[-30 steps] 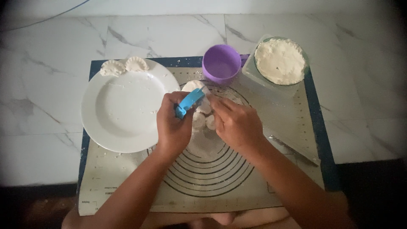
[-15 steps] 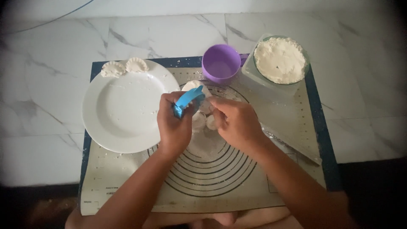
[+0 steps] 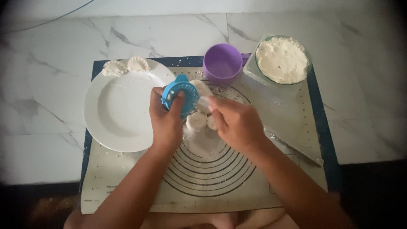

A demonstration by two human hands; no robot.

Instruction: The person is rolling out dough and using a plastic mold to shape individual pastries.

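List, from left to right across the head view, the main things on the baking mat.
White plate → blue dumpling press in the left hand → purple cup → bowl of flour.

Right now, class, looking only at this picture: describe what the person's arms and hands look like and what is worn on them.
Both forearms are bare, with no sleeves in view. The left hand and right hand wear no gloves, and no rings, watch or bracelets can be seen. The picture is too soft to show the nails.

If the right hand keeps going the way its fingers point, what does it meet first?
Probably the round blue plastic dumpling press held in the left hand; the right hand points left toward it, though depth is unclear.
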